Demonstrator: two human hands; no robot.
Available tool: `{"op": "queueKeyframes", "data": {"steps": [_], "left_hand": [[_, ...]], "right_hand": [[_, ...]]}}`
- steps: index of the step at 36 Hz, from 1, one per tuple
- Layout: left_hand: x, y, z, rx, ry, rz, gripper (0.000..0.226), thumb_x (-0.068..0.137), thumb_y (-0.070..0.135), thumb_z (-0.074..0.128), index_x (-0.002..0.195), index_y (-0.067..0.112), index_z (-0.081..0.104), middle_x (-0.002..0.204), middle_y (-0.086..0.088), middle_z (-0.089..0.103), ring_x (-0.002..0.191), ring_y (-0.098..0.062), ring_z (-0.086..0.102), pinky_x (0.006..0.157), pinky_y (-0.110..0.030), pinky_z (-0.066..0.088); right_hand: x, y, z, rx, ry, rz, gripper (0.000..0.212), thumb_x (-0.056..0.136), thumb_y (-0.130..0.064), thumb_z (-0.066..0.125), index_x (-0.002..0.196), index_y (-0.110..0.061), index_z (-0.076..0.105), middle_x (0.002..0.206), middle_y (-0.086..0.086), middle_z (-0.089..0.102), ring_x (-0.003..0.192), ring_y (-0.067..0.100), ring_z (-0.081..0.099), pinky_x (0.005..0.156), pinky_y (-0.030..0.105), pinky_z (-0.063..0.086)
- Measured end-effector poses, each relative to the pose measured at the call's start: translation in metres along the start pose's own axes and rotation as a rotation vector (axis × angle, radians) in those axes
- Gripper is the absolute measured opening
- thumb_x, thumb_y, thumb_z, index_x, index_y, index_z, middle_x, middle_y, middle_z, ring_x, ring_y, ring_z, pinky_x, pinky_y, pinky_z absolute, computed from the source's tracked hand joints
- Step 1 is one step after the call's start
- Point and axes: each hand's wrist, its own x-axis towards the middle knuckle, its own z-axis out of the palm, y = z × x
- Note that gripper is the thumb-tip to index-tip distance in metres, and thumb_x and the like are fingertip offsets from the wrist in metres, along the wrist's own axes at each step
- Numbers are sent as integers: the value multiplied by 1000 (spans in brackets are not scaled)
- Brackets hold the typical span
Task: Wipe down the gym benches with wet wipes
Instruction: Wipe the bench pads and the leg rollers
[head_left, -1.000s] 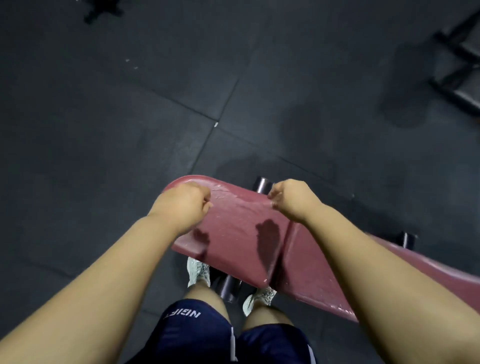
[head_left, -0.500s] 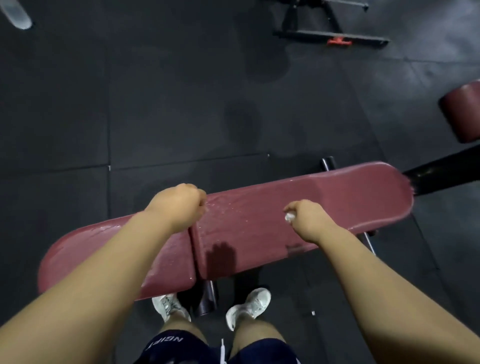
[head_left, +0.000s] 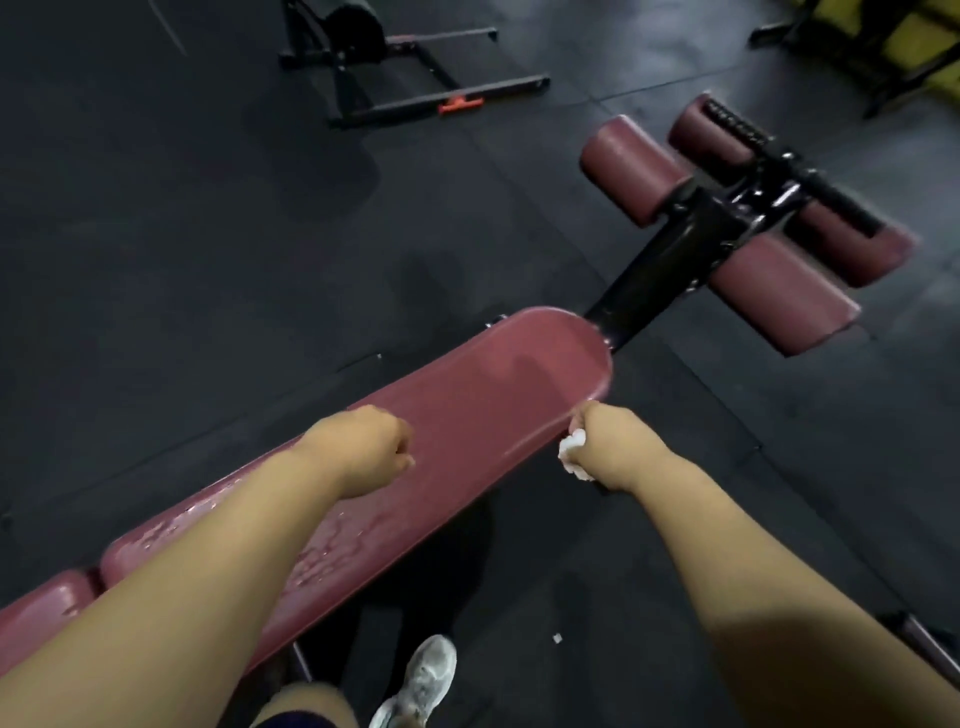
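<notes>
R hand (head_left: 608, 449) grips balled wet wipe (head_left: 571, 457) at bench surface (head_left: 493, 395) edge, L hand (head_left: 363, 452) fisted, contents unseen; best flatten wipe.

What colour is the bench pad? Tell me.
Dark red bench pad, clearest in the head view.

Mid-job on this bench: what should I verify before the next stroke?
1. Wipe held in right hand: ok.
2. Wipe touching the bench pad: cannot tell; it sits at the near edge.
3. Left hand out of the wiping path: not ok; its fist is over the pad.
4. Wet film on the pad's near stretch: ok.
5. Leg rollers wiped: cannot tell.
</notes>
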Motion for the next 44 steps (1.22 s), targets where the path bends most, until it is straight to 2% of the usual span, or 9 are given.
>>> {"op": "queueKeyframes", "data": {"steps": [2, 11, 23, 25, 27, 30, 35, 40, 44], "left_hand": [[17, 27, -12, 21, 7, 47, 20, 92, 42, 50, 91, 25, 60, 102, 5, 61, 87, -18, 57, 69, -29, 47], [90, 130, -52, 1, 49, 226, 16, 90, 43, 53, 82, 30, 56, 99, 8, 60, 86, -16, 59, 71, -31, 49], [198, 221, -73, -158, 39, 260, 19, 89, 40, 54, 93, 25, 65, 91, 8, 63, 66, -9, 61, 67, -31, 54], [224, 235, -80, -228, 42, 241, 17, 89, 40, 56, 91, 25, 65, 87, 7, 63, 53, -9, 62, 61, -28, 54], [253, 251, -87, -284, 51, 230, 18, 88, 41, 58, 89, 25, 65, 85, 5, 64, 50, -10, 62, 61, -29, 55], [294, 277, -98, -360, 54, 207, 17, 86, 44, 60, 87, 28, 65, 87, 6, 64, 61, -9, 60, 67, -32, 55], [349, 325, -120, -397, 40, 242, 17, 85, 43, 61, 92, 28, 65, 94, 7, 64, 85, -12, 60, 78, -32, 52], [386, 355, -139, -433, 79, 239, 27, 85, 46, 59, 107, 29, 61, 106, 10, 58, 93, -12, 56, 81, -30, 48], [411, 368, -144, -530, 144, 192, 40, 86, 46, 59, 122, 29, 53, 116, 8, 53, 102, -13, 53, 89, -33, 47]], "right_hand": [[-4, 23, -17, 52, 50, 35, 6, 69, -14, 53, 73, -14, 58, 73, 5, 70, 72, 25, 66, 68, 40, 57], [-16, 125, -68, 204, 295, 107, 7, 87, -13, 52, 88, -21, 52, 84, 2, 61, 70, 19, 59, 52, 31, 47], [41, 225, -133, 367, 348, 227, 6, 87, -21, 59, 90, -25, 62, 102, 2, 59, 80, 14, 60, 55, 20, 43], [60, 237, -153, 419, 345, 243, 12, 88, -27, 58, 94, -18, 64, 96, 2, 59, 76, 13, 59, 54, 19, 40], [81, 246, -175, 492, 349, 237, 21, 88, -21, 53, 76, -6, 58, 73, 2, 54, 58, 13, 48, 49, 21, 35], [107, 258, -213, 512, 347, 246, 24, 81, -7, 45, 58, -2, 41, 56, 8, 41, 51, 17, 32, 51, 30, 28], [138, 285, -264, 390, 438, 137, 17, 78, 6, 44, 79, 7, 61, 74, 18, 60, 69, 31, 52, 60, 43, 43], [174, 328, -277, 348, 460, 163, 34, 92, -13, 50, 121, -23, 64, 118, -9, 56, 108, 8, 52, 89, 20, 39], [198, 348, -288, 327, 444, 98, 28, 91, -14, 56, 114, -26, 66, 113, -13, 55, 101, 4, 51, 77, 5, 36]]}}
